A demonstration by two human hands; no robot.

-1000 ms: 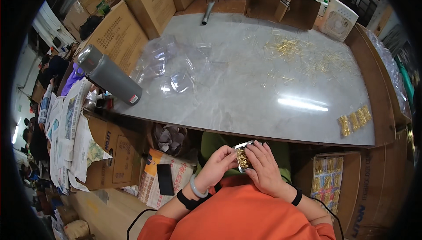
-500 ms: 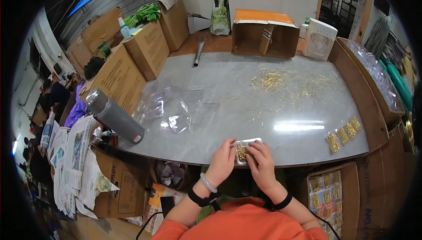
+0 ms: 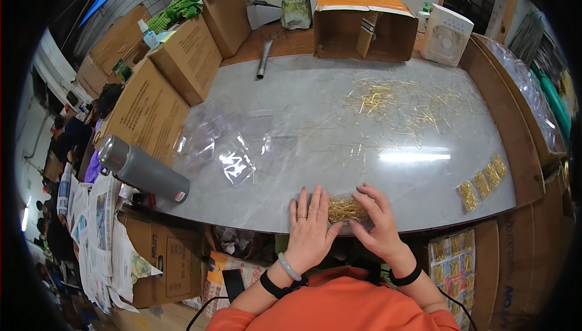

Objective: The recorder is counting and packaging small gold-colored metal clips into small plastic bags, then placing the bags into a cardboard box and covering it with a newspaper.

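Note:
At the table's near edge lies a bag-sized bundle of thin gold-coloured metal wire pieces (image 3: 347, 208); whether clear plastic wraps it I cannot tell. My left hand (image 3: 309, 228) lies flat beside its left end, fingers stretched out. At the other end my right hand (image 3: 381, 225) has its fingers spread, with the fingertips and thumb near or touching the bundle. Loose gold wire pieces (image 3: 379, 99) are scattered over the far right of the grey table (image 3: 291, 143). Several filled packets of the same pieces (image 3: 481, 182) lie at the near right corner.
Clear plastic bags (image 3: 233, 160) lie on the table's left side by a grey flask (image 3: 145, 170). Farther back are a metal tube (image 3: 264, 59), an open carton (image 3: 364, 0) and a white fan (image 3: 447, 34). More gold packets (image 3: 451, 264) fill a box below the right edge.
The gold bundle now lies exposed and wider between my hands. My fingers have opened out, left hand flattened, right hand shifted right. The view has shifted slightly.

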